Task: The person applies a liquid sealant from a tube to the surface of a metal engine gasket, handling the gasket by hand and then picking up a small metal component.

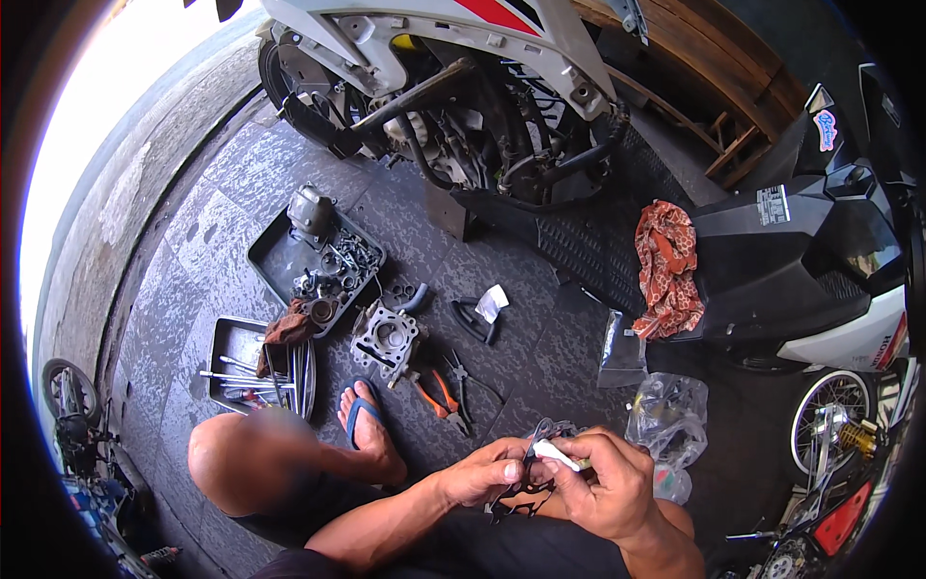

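My left hand is closed on a thin dark gasket with cut-out openings, held low over my lap. My right hand pinches a small white tube, its narrow end against the gasket near my left fingertips. Part of the tube is hidden behind my right fingers. On the floor ahead lies an engine cylinder block, its round bore facing up. Beside it are orange-handled pliers and dark-handled pliers, close to my left foot in a blue flip-flop.
A tray of bolts and engine parts sits front left, near a tool tray. A partly stripped scooter stands ahead, with an orange patterned cloth on its footboard side. See-through plastic bags lie to the right.
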